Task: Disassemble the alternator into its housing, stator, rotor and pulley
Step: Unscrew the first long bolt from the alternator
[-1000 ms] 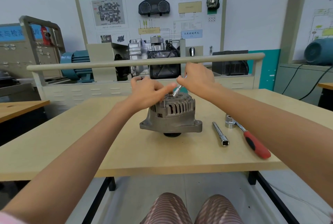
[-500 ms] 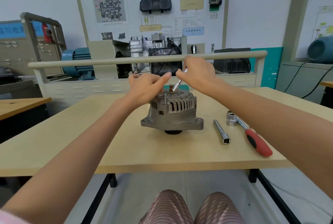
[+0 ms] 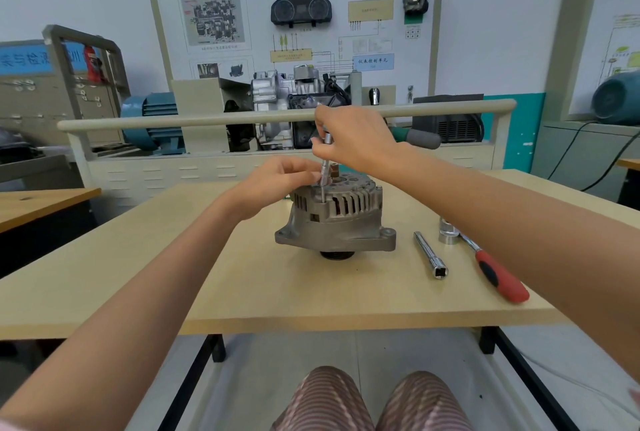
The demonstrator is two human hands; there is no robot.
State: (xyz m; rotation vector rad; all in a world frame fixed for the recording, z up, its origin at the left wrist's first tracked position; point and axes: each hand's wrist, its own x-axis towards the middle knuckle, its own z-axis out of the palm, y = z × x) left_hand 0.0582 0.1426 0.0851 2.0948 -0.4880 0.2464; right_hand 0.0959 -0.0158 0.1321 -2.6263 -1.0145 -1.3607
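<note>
Alternator (image 3: 337, 219) on table (image 3: 242, 278), both hands' fingers (image 3: 320, 150) above, gripping long bolt (image 3: 325, 171)

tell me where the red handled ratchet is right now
In the head view the red handled ratchet lies on the table at the right, just right of the loose extension bar and beyond that the alternator.

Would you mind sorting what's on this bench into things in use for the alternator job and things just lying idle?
In use:
alternator
thin metal driver, gripped by right hand
left hand, fingertips at the driver's lower end

Lying idle on the table:
extension bar
red-handled ratchet
</note>
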